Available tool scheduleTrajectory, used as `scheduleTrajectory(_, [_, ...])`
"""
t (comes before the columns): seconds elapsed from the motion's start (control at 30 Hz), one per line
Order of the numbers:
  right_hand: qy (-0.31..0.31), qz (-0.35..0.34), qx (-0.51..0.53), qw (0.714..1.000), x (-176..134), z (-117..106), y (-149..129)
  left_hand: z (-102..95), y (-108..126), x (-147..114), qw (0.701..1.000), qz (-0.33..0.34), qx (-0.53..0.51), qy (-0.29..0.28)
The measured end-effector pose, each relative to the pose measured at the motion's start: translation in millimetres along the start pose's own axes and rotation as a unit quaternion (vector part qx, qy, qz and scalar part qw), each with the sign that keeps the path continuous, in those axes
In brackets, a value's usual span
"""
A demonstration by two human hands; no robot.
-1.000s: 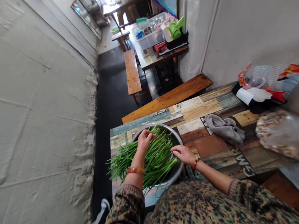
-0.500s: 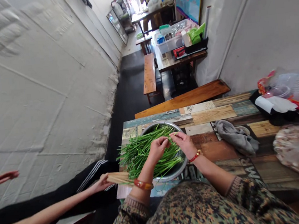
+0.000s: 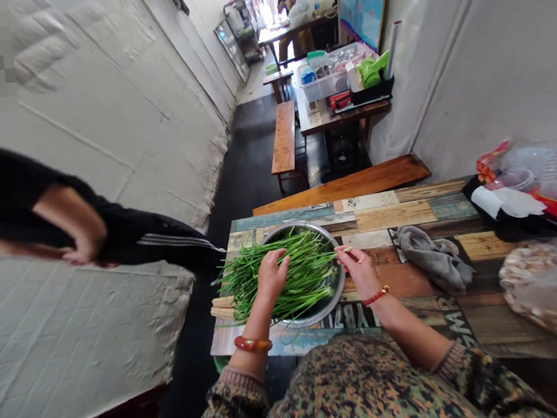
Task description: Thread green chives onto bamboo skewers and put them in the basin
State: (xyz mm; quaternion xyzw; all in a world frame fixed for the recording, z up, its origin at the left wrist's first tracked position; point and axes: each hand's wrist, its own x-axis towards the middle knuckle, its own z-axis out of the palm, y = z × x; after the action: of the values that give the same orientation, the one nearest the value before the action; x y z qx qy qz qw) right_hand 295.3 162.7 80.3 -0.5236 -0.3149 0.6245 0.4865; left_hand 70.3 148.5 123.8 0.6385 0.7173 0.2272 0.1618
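A round metal bowl [image 3: 342,289] stands on the patchwork-patterned table, heaped with long green chives [image 3: 300,267] whose leaves spill over its left rim. Above the pile is my left hand [image 3: 272,275], its thumb and forefinger apart and nothing visible between them. At the bowl's right rim, my right hand [image 3: 358,268] pinches a thin chive by its pale end. A bundle of light wooden sticks [image 3: 223,308] lies at the table's left edge, partly under the leaves.
Right of the bowl lie a grey cloth [image 3: 432,255], a bag of pale, mottled pieces [image 3: 549,292] and a black tray with plastic packaging [image 3: 514,202]. Wooden benches [image 3: 341,185] stand beyond the table. A person in black [image 3: 57,207] is at the left, hands together.
My hands have moved apart: the left leftward over the chives, the right to the bowl's right rim. The person at the left has let go of the wooden sticks and stepped away.
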Motion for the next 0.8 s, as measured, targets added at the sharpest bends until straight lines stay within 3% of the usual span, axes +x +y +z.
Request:
scheduleTrajectory(0.17, [-0.092, -0.027, -0.049, 0.994, -14.3, 11.3, 2.0, 18.3, 42.1, -26.5, 0.988, 0.128, -0.014, -0.086])
scheduleTrajectory(0.27, [-0.081, -0.002, -0.027, 0.996, -11.8, 11.7, 8.1, 23.0, 34.4, -42.2, 0.993, 0.090, -0.008, -0.081])
scheduleTrajectory(0.4, [-0.056, 0.060, 0.075, 0.994, 9.6, 11.8, 19.7, 0.3, -21.9, -68.9, 0.997, -0.029, -0.042, 0.051])
scheduleTrajectory(0.53, [-0.092, 0.144, 0.064, 0.983, 26.3, 26.8, 47.4, -35.9, -96.6, -106.1, 0.952, -0.238, -0.087, 0.173])
scheduleTrajectory(0.67, [-0.111, 0.187, -0.013, 0.976, 17.1, 51.4, 89.6, -59.6, -159.3, -147.9, 0.913, -0.360, -0.040, 0.187])
scheduleTrajectory(0.8, [-0.117, 0.216, -0.083, 0.966, 3.2, 59.0, 114.3, -64.1, -201.2, -175.6, 0.902, -0.412, 0.018, 0.131])
